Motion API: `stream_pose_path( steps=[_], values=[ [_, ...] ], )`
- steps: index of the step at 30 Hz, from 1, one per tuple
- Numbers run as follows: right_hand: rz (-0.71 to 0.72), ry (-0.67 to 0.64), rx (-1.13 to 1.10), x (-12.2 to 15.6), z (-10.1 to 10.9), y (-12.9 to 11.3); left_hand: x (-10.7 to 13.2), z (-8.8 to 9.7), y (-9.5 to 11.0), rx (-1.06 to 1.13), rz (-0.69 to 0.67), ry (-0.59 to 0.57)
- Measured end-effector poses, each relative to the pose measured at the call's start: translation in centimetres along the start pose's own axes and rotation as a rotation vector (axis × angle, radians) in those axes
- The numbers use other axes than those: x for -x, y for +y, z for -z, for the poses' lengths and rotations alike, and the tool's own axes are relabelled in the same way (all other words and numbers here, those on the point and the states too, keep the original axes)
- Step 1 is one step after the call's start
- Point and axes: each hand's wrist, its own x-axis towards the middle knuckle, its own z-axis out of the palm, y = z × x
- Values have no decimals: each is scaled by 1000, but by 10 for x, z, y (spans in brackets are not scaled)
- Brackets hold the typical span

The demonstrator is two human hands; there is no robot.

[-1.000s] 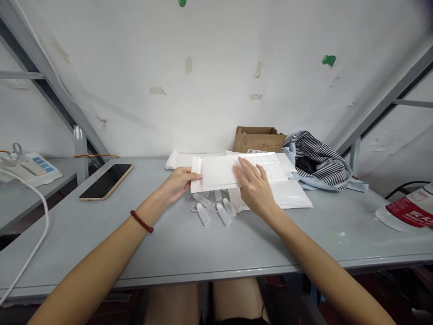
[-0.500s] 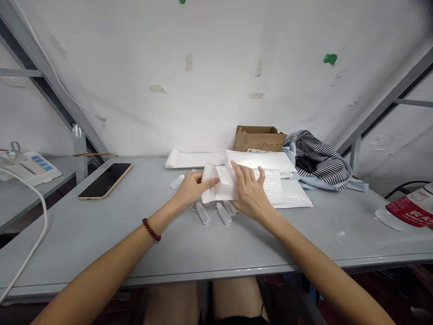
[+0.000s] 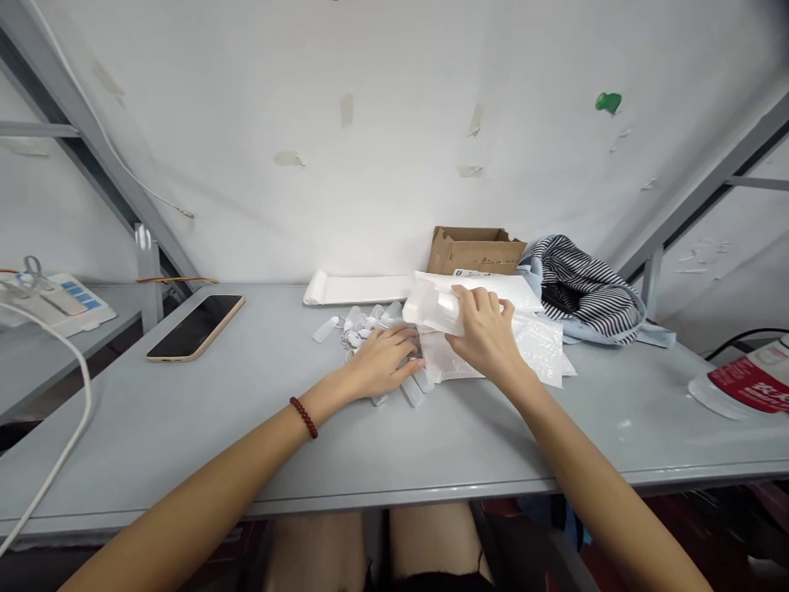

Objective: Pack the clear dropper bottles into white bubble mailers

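Observation:
My left hand [image 3: 383, 362] lies palm down over a pile of small translucent plastic pieces with loops [image 3: 368, 319], its fingers stretched out and touching them. Part of the pile is covered by that hand. My right hand [image 3: 486, 333] is closed on a white bubble mailer [image 3: 431, 302], whose left end points toward the pile. Under and beside this wrist, more white bubble mailers [image 3: 542, 345] are spread on the table. What the held mailer contains cannot be seen.
A phone [image 3: 196, 329] lies at the left of the grey table [image 3: 345, 452]. Behind the mailers stand a cardboard box [image 3: 474, 253] and striped cloth [image 3: 583, 288]. A container with a red label [image 3: 749, 380] is at the right edge, a white cable [image 3: 86, 395] at the left.
My left hand has let go of the white mailer and moved right and down onto the plastic pieces. My right hand has shifted right with the mailer, uncovering more of the pile.

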Motion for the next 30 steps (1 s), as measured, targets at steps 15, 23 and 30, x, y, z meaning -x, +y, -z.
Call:
stream_pose_path(
  steps=[15,23,30],
  values=[
    [34,-88,56,2,-5,-2,10,12,-12,-157,27,42],
    [37,-85,65,3,-3,-2,12,22,-18,8,230,85],
    [33,-61,74,4,-3,-1,10,32,-27,461,501,374]
  ],
)
